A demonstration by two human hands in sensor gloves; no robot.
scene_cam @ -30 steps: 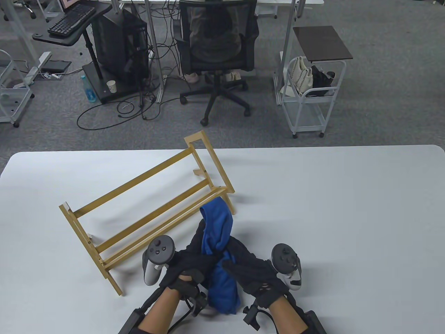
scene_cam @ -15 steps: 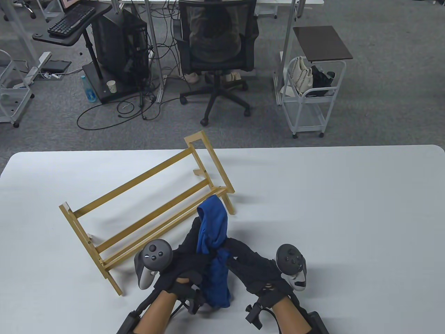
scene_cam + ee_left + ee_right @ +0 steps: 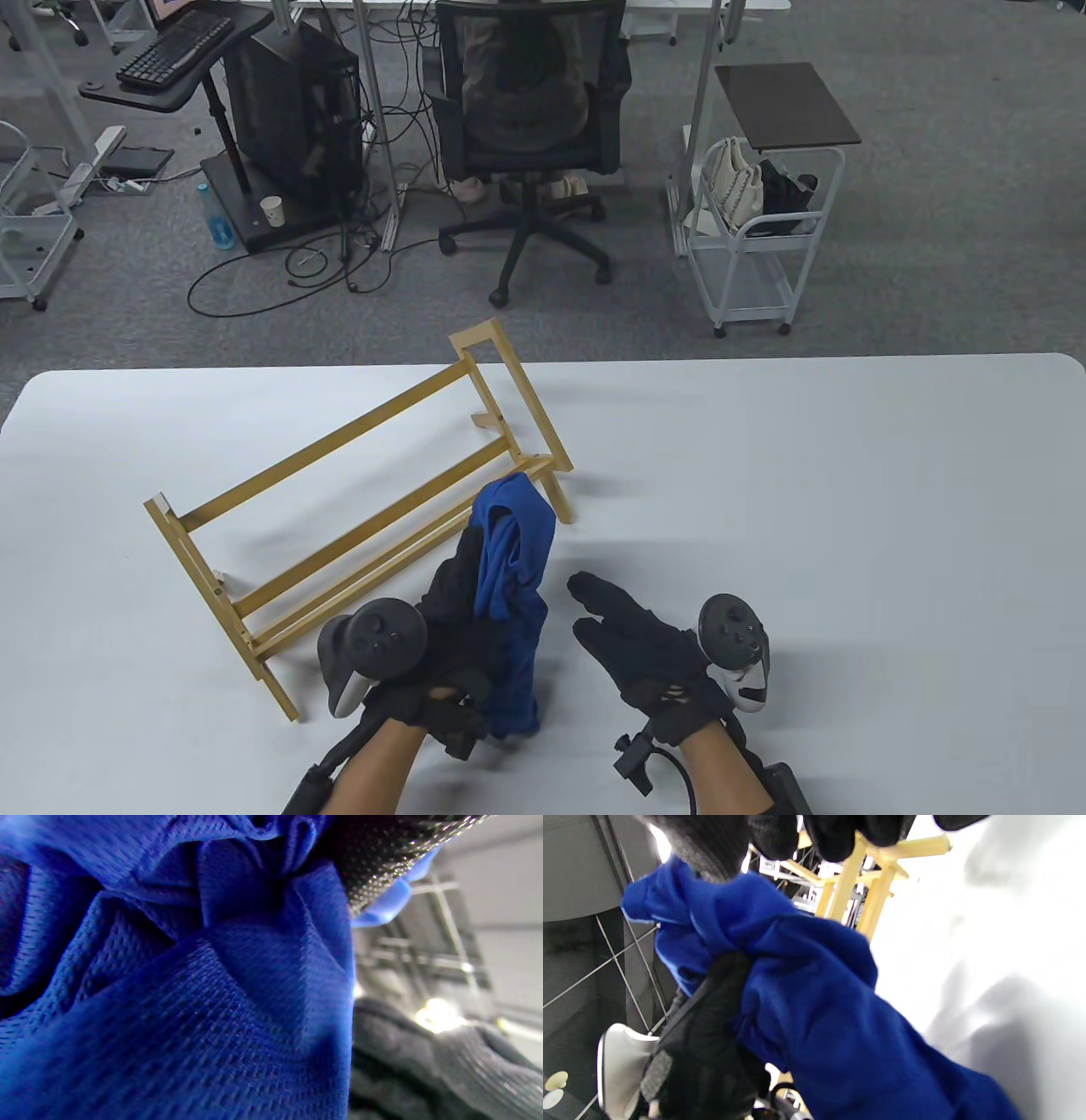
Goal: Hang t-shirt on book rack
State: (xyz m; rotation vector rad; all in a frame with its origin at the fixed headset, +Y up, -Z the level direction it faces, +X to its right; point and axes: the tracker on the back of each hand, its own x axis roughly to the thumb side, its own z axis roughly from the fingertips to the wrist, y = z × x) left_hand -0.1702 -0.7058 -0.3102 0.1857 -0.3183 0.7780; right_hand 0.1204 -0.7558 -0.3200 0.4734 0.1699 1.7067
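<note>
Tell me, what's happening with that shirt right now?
Left hand holds the bunched shirt up. Right hand open, empty. Rack bare, nothing blocking.

Both hands wear black knit sensor gloves; the left hand (image 3: 454, 620) and right hand (image 3: 649, 649) each carry a grey-and-white tracker, with black cabled wrist mounts at the frame's bottom.

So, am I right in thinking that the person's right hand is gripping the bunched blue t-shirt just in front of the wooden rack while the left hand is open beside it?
Not quite: the hands are swapped. In the table view the left hand grips the bunched blue t-shirt just in front of the wooden rack, while the right hand is open beside it, fingers extended and holding nothing.
</note>
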